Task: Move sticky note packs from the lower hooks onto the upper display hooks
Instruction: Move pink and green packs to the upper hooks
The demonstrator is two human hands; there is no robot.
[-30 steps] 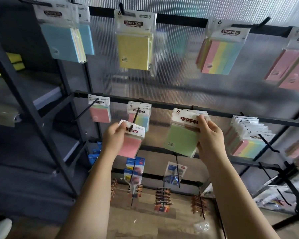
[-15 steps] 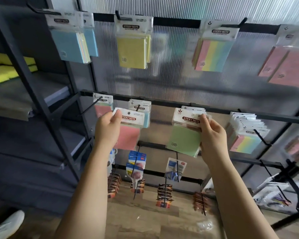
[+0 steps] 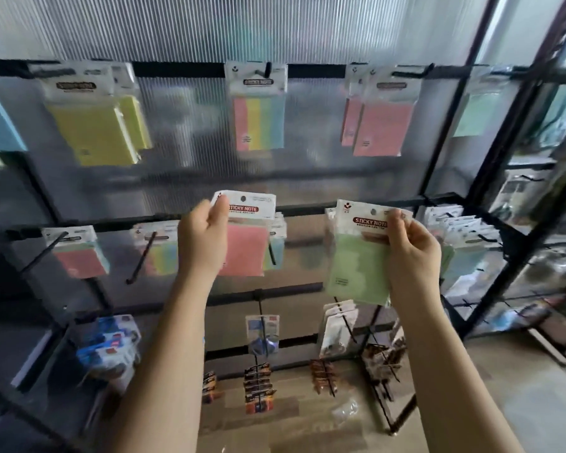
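My left hand (image 3: pixel 203 240) pinches the white header of a pink sticky note pack (image 3: pixel 244 246), held free of any hook in front of the lower rail. My right hand (image 3: pixel 412 253) grips a green sticky note pack (image 3: pixel 356 269) by its header, also off the hooks. On the upper rail hang yellow packs (image 3: pixel 92 132), a striped multicolour pack (image 3: pixel 258 122), pink packs (image 3: pixel 381 127) and a pale green pack (image 3: pixel 474 114). The lower hooks still carry a pink pack (image 3: pixel 79 256), a striped pack (image 3: pixel 159 253) and several packs at the right (image 3: pixel 461 230).
Black hooks (image 3: pixel 43 253) stick out from the lower rail towards me. Below hang blue-packaged goods (image 3: pixel 107 348), a clip pack (image 3: pixel 262 335) and small dark items (image 3: pixel 258 387). A black rack frame (image 3: pixel 490 178) stands at the right, a wooden floor below.
Both hands have lifted their packs off the lower hooks and raised them. The view has swung to the right, so the upper pink and green packs now show.
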